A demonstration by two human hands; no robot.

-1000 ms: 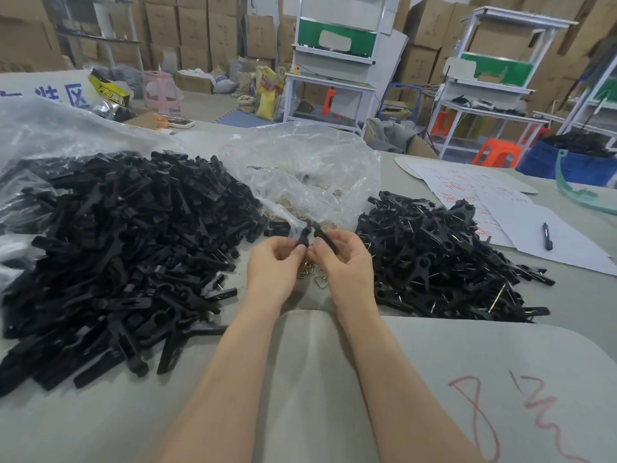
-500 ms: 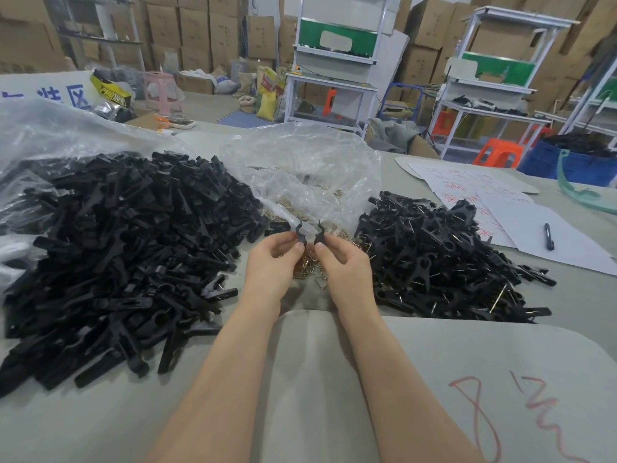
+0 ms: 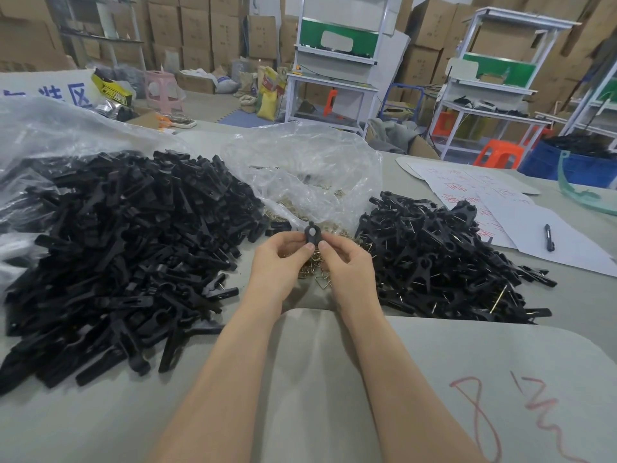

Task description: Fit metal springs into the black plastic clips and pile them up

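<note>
Both hands pinch one clip

Left hand [image 3: 278, 260] and right hand [image 3: 349, 264] grasp a black clip [image 3: 312, 234] by their fingertips, just above loose springs [image 3: 315, 275]; a large clip heap [image 3: 117, 245] lies left, a smaller pile [image 3: 434, 259] right

Setting: a small factory assembly and packing workshop. Indicators:

- cardboard boxes [image 3: 200, 28] stacked high along the rear wall
- white-framed workstations [image 3: 334, 82] with green panels
- plastic stools [image 3: 497, 157]
- filled sacks [image 3: 267, 95] on the floor

The grey surface [image 3: 567, 312] carries bulk stock:

- a large heap of black clip parts [image 3: 117, 245]
- a smaller heap of sprung clips [image 3: 434, 255]
- a clear bag [image 3: 310, 168] spilling metal springs [image 3: 315, 279]
</note>
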